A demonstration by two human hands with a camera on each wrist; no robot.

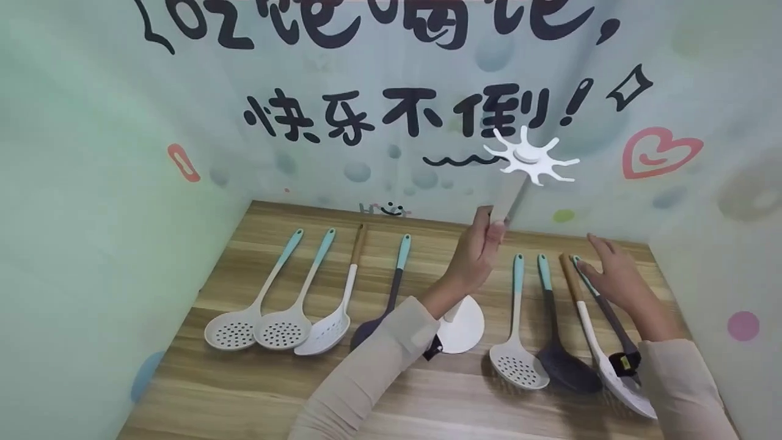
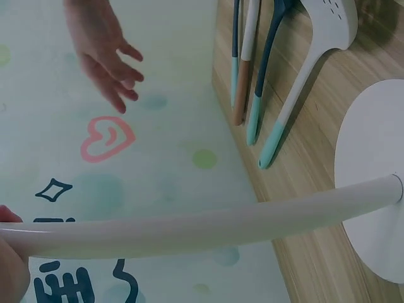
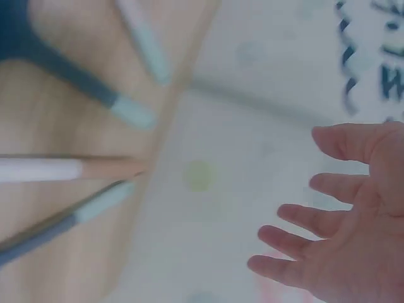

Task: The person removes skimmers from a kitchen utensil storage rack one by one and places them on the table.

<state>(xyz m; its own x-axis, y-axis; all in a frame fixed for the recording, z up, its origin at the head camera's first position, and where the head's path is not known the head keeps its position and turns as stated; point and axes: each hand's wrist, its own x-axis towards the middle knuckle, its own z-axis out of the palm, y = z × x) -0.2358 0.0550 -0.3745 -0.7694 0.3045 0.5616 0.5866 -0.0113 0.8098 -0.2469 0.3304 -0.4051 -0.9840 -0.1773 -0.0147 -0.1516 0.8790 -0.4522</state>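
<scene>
A white utensil stand [image 1: 508, 195] has a round base [image 1: 469, 336] at the middle of the wooden table and a ring of hooks [image 1: 530, 156] on top. My left hand [image 1: 471, 260] grips its pole just below the hooks; nothing hangs from them. In the left wrist view the pole [image 2: 189, 230] runs from the hand to the base. My right hand [image 1: 618, 278] hovers over the handles at the right, holding nothing, its fingers spread in the right wrist view. Nearest it are a dark utensil with a turquoise handle [image 1: 611, 311] and a white one with a wooden handle [image 1: 573, 281].
Left of the stand lie two white skimmers [image 1: 231, 333], a white slotted utensil [image 1: 324, 335] and a dark utensil [image 1: 397, 284] partly behind my sleeve. On the right are another white skimmer [image 1: 519, 366] and a dark ladle-like utensil [image 1: 568, 370]. A printed cloth wall [image 1: 342, 177] borders the table.
</scene>
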